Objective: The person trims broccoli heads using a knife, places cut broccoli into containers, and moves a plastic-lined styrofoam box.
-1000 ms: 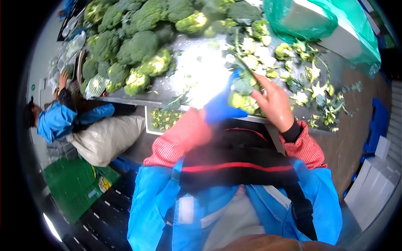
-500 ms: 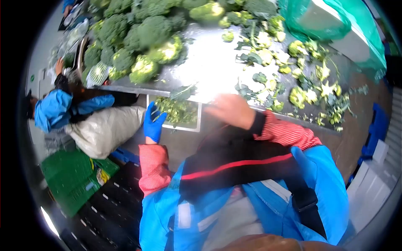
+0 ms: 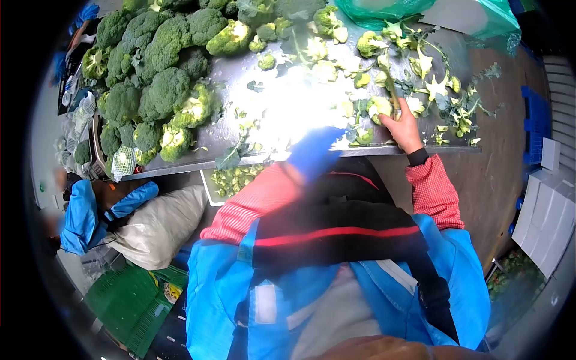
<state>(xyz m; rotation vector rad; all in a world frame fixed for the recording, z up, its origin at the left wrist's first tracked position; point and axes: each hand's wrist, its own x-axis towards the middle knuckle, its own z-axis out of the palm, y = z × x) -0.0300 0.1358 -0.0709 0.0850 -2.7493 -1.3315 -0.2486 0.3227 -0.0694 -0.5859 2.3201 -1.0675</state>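
My right hand (image 3: 405, 127) is closed around the handle of a knife (image 3: 392, 89), whose blade points up and away over cut broccoli pieces (image 3: 379, 108). In a blue glove, my left hand (image 3: 313, 153) is blurred above the table's near edge; its fingers are smeared by motion and glare. Large broccoli heads (image 3: 163, 90) are heaped on the left of the metal table (image 3: 240, 75). Stems, leaves and trimmed pieces (image 3: 437, 89) lie scattered on the right. Below the edge, a white-rimmed crate (image 3: 210, 191) holds small green pieces.
A co-worker in a blue jacket (image 3: 81, 219) is at the left, beside a pale sack (image 3: 162, 231). A green crate (image 3: 123, 306) stands lower left. Green plastic (image 3: 384, 11) lies at the table's back right, and white boxes (image 3: 543, 210) stand far right.
My left hand has moved from beside the crate up to the table edge. My right hand has moved right, and the knife shows in it again. The whole view has shifted.
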